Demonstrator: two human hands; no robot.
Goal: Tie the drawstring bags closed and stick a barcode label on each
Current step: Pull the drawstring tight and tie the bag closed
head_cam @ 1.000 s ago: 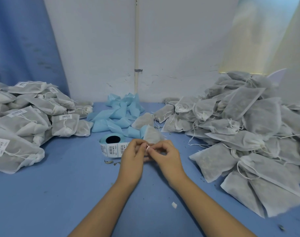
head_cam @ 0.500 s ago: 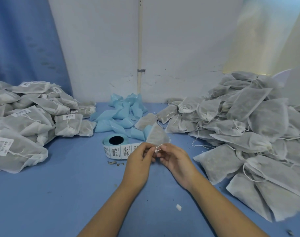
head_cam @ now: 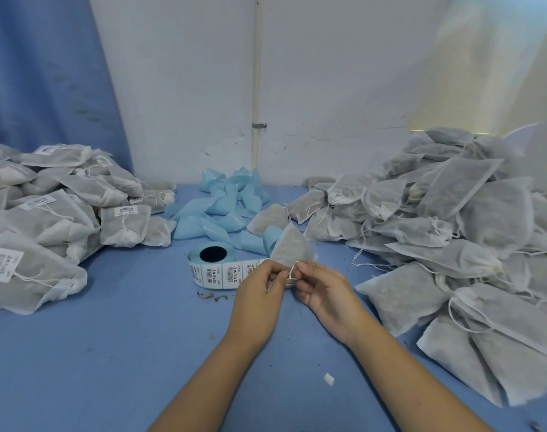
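Note:
A small grey mesh drawstring bag (head_cam: 291,246) stands tipped up at the middle of the blue table, its gathered neck between my two hands. My left hand (head_cam: 259,294) pinches the neck and the white drawstring (head_cam: 292,271). My right hand (head_cam: 325,289) pinches the same string from the right, fingers curled. A roll of barcode labels (head_cam: 213,263) on blue backing lies just left of the bag, its strip of labels running under my left hand.
Labelled, tied bags (head_cam: 48,219) are heaped at the left. A large heap of unlabelled bags (head_cam: 446,232) fills the right side. Crumpled blue backing strips (head_cam: 225,207) lie at the back against the white wall. A white scrap (head_cam: 328,378) lies near my right forearm.
Both hands stay together on the bag's neck, working the string. The bag has tipped up so more of its body shows above my fingers.

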